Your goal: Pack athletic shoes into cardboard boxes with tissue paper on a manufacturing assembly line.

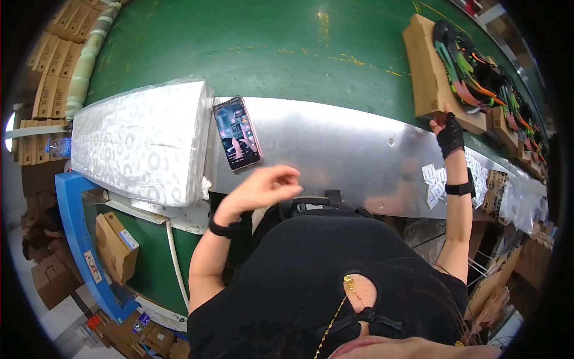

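My left hand (263,188) hovers over the near edge of the metal plate, just below a phone (238,133) with a lit screen. Its fingers are loosely bent, the thumb apart from them, and nothing shows in it. Far to the right, my right hand (449,136) wears a black fingerless glove. Its thumb and fingers grip the near end of a brown cardboard box (426,84). Black shoes with green and orange parts (463,72) lie along the right side of that box. Part of the right fingers is hidden against the cardboard.
A stack of white patterned paper in plastic (140,140) lies left of the phone. Small white packets (435,182) are scattered beside my right forearm. A blue frame (78,239) and a smaller box (116,248) stand lower left. The green table (251,66) stretches beyond the metal plate (335,149).
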Demonstrator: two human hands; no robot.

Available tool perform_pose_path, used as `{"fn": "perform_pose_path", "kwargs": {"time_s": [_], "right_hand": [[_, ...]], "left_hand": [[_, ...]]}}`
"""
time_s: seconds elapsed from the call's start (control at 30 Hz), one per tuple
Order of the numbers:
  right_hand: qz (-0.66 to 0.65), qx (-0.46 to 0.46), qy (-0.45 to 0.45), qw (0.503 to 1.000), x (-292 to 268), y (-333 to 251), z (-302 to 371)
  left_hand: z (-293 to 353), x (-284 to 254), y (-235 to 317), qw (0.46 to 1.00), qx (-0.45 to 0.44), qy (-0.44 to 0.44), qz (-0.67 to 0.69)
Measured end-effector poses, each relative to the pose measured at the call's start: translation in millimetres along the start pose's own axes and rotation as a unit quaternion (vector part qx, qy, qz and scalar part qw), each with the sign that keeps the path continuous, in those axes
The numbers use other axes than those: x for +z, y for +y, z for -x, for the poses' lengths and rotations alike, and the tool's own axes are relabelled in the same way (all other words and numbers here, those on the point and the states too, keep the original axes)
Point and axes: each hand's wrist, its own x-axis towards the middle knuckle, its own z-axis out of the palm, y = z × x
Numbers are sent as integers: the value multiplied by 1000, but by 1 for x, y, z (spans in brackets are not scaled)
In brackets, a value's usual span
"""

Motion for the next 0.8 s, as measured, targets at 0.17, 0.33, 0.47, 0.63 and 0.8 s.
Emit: {"fn": "perform_pose_path", "kwargs": {"time_s": [0.17, 0.33, 0.47, 0.63, 0.8], "right_hand": [[56, 14, -73, 996, 50, 36, 65], [274, 127, -228, 926, 74, 14, 97], [520, -372, -267, 721, 106, -54, 108], [633, -437, -77, 635, 156, -104, 69], [820, -283, -103, 487, 188, -131, 36]], "left_hand": [[-19, 27, -13, 993, -9, -73, -96], [-28, 28, -26, 993, 24, -18, -115], [-31, 26, -36, 997, 9, 5, -81], [-36, 24, -30, 998, -47, -2, -46], [-35, 20, -31, 997, -78, 3, 19]]}}
